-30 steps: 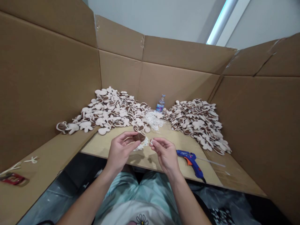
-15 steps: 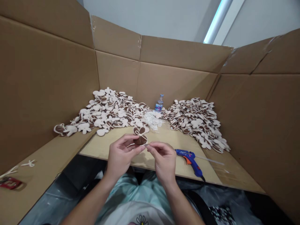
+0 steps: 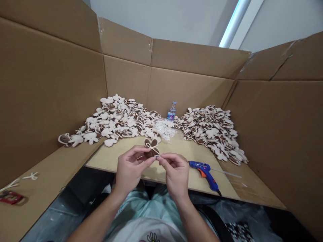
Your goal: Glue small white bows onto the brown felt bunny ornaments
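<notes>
Between the thumb and fingers of my left hand (image 3: 130, 164) is a brown felt bunny-shaped piece (image 3: 152, 144) with a pale edge and a cream bow tied across it. It is held upright over the board. My right hand (image 3: 176, 169) is closed in a pinch at the lower right edge of the piece. A small dark bit (image 3: 156, 156) shows at its fingertips, too small to name. Both hands' fingertips nearly meet there. To the right of my right hand lies a blue glue gun (image 3: 205, 173) with an orange trigger and a clear glue stick in its back.
Heaps of similar felt pieces lie at the left (image 3: 118, 121) and right (image 3: 214, 131). Between them are a water bottle (image 3: 171, 111) and small white bits on plastic (image 3: 165, 129). Cardboard walls (image 3: 191, 84) surround the wooden board (image 3: 106, 158). A red object (image 3: 11, 197) and cream bows (image 3: 30, 176) lie far left.
The felt piece has tipped slightly and turned in my left fingers, so less of its lower part shows. My right hand stays at its lower edge, almost unmoved.
</notes>
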Motion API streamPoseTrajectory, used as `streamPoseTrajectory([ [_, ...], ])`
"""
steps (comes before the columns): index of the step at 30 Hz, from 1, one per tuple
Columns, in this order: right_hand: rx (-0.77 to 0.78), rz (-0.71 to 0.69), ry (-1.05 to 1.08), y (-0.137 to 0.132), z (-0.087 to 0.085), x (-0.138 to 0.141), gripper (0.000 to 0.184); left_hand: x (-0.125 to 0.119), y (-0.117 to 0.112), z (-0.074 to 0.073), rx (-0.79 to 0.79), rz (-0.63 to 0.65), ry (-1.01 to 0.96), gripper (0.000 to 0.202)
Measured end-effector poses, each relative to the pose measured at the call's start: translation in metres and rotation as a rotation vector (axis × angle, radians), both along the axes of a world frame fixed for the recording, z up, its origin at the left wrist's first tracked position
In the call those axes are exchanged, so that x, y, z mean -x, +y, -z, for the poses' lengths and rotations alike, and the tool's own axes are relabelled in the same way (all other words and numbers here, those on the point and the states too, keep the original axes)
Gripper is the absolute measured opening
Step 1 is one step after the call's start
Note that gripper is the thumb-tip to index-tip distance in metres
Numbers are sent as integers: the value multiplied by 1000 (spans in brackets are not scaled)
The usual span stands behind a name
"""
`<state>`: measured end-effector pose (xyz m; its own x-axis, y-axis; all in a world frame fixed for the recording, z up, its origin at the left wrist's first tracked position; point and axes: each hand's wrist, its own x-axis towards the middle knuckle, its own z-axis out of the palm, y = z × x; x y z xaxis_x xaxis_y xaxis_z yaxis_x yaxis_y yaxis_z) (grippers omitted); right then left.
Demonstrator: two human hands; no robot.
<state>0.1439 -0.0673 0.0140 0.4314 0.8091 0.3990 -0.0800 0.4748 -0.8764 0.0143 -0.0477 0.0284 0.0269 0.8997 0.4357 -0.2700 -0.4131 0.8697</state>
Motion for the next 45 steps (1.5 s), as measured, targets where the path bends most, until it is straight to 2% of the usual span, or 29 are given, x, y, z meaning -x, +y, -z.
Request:
streamPoseTrajectory([
  [7, 32, -76, 84, -2, 2, 1, 10, 1, 1, 1, -54, 15, -3, 19],
  [18, 101, -319, 311, -1, 7, -3, 24, 2, 0, -1, 56, 51, 30, 18],
  [21, 104, -395, 283, 1, 6, -10, 30, 5, 2, 0, 96, 81, 58, 18],
  [25, 140, -503, 140, 2, 0, -27, 47, 7, 5, 1, 106, 153, 132, 15],
  [32, 152, -464, 19, 3, -1, -41, 41, 0, 2, 0, 123, 267, 195, 11],
  [40, 180, -462, 93, 5, 12, -44, 41, -6, 1, 11, 151, 320, 209, 12],
  [45, 189, -473, 86, 5, 16, -50, 43, -10, 2, 14, 243, 353, 183, 14],
])
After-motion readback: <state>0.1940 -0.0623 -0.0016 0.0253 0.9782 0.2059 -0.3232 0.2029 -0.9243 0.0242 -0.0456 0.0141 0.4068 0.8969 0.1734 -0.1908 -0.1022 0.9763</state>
